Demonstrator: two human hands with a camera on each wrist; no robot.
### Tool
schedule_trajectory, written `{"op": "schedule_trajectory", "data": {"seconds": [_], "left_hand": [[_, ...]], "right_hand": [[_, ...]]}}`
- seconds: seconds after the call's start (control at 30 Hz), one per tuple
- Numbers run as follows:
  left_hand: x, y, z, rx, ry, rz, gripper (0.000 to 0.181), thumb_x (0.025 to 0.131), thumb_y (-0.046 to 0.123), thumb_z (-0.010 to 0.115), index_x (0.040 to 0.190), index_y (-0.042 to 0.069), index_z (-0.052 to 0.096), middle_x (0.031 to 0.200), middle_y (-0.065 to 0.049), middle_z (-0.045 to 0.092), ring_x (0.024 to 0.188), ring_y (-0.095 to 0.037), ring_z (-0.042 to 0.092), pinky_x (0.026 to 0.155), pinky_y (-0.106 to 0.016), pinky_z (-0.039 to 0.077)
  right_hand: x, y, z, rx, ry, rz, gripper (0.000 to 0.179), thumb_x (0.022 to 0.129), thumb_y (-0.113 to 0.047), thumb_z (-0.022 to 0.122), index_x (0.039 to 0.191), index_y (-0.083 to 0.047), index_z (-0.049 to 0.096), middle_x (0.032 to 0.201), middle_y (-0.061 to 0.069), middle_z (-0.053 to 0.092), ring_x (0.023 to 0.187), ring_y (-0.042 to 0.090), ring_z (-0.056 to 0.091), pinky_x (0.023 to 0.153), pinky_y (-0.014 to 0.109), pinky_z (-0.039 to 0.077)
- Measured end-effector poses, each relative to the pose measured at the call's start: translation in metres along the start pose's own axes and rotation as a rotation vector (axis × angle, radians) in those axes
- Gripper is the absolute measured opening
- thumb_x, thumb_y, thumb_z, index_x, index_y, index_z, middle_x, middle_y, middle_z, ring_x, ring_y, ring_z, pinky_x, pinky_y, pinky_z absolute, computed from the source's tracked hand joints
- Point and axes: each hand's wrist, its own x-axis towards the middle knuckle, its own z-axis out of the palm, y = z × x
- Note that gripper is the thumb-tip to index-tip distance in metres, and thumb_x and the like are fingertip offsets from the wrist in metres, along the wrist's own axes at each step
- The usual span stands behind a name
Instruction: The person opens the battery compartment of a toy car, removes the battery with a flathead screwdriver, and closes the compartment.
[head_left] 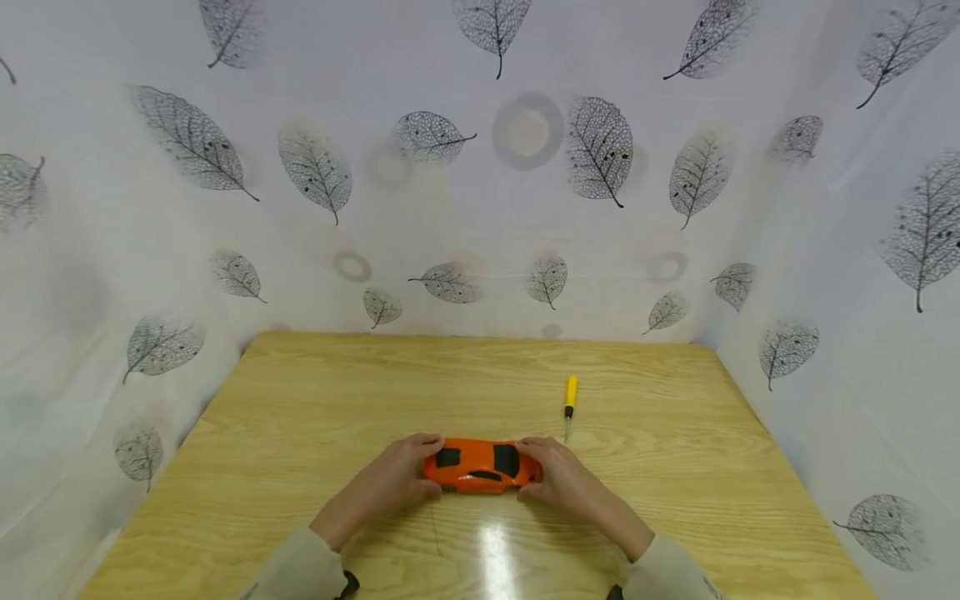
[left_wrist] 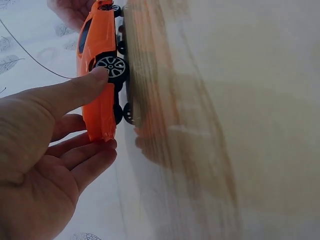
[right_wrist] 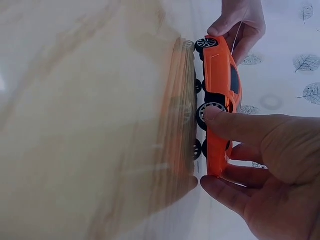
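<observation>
An orange toy car (head_left: 476, 457) with dark windows lies between both hands near the middle of the wooden table. My left hand (head_left: 405, 471) grips its left end; in the left wrist view the thumb presses by a black wheel (left_wrist: 112, 67) with silver spokes, the other fingers behind and under the end. At the other end my right hand (head_left: 553, 471) holds the car, its thumb on a wheel (right_wrist: 209, 115) in the right wrist view and its fingers around the end. Smaller black wheels (right_wrist: 197, 149) show along the underside, close to the tabletop.
Behind and right of the car lies a screwdriver (head_left: 571, 396) with a yellow handle, its tip towards the right hand. The wooden table (head_left: 315, 375) is bordered at the back and both sides by white leaf-patterned sheets (head_left: 465, 217). A thin wire or cord (left_wrist: 31, 54) crosses the left wrist view.
</observation>
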Motion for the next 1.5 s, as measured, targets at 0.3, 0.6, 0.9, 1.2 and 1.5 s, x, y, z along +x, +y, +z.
{"op": "schedule_trajectory", "data": {"seconds": [0.3, 0.6, 0.9, 1.2, 1.5], "left_hand": [[-0.007, -0.001, 0.002, -0.027, 0.0, 0.036, 0.07, 0.083, 0.023, 0.089, 0.139, -0.007, 0.06, 0.141, -0.022, 0.059, 0.127, -0.042, 0.058, 0.105, -0.056, 0.048], [-0.012, -0.002, -0.006, -0.245, -0.074, -0.037, 0.069, 0.089, 0.03, 0.084, 0.144, -0.002, 0.058, 0.147, -0.019, 0.056, 0.131, -0.039, 0.055, 0.104, -0.053, 0.049], [-0.013, -0.005, -0.007, -0.403, -0.09, -0.024, 0.066, 0.097, 0.028, 0.076, 0.146, -0.008, 0.052, 0.145, -0.025, 0.054, 0.12, -0.035, 0.062, 0.095, -0.04, 0.056], [-0.014, -0.005, -0.006, -0.488, -0.081, -0.029, 0.062, 0.1, 0.025, 0.071, 0.146, -0.011, 0.05, 0.152, -0.031, 0.044, 0.122, -0.036, 0.061, 0.095, -0.034, 0.056], [-0.016, -0.002, -0.009, -0.511, -0.069, -0.036, 0.059, 0.103, 0.027, 0.067, 0.145, -0.01, 0.051, 0.151, -0.032, 0.045, 0.12, -0.035, 0.062, 0.096, -0.034, 0.056]], "right_hand": [[-0.007, 0.0, -0.005, 0.022, -0.005, -0.04, 0.067, 0.075, -0.02, 0.094, 0.13, 0.006, 0.066, 0.129, 0.021, 0.067, 0.116, 0.038, 0.064, 0.098, 0.053, 0.053], [-0.008, 0.007, -0.015, 0.24, -0.138, -0.024, 0.062, 0.089, -0.023, 0.084, 0.138, 0.006, 0.061, 0.132, 0.019, 0.066, 0.108, 0.023, 0.064, 0.09, 0.034, 0.057], [-0.01, 0.013, -0.017, 0.385, -0.176, -0.031, 0.051, 0.099, -0.024, 0.073, 0.139, 0.006, 0.061, 0.126, 0.019, 0.069, 0.099, 0.012, 0.067, 0.082, 0.026, 0.057], [-0.013, 0.013, -0.017, 0.449, -0.171, -0.005, 0.051, 0.101, -0.024, 0.069, 0.139, 0.008, 0.06, 0.122, 0.019, 0.07, 0.095, 0.012, 0.067, 0.076, 0.025, 0.057], [-0.015, 0.01, -0.021, 0.458, -0.152, -0.014, 0.047, 0.104, -0.025, 0.065, 0.138, 0.006, 0.061, 0.118, 0.016, 0.071, 0.092, 0.013, 0.066, 0.074, 0.025, 0.056]]}}
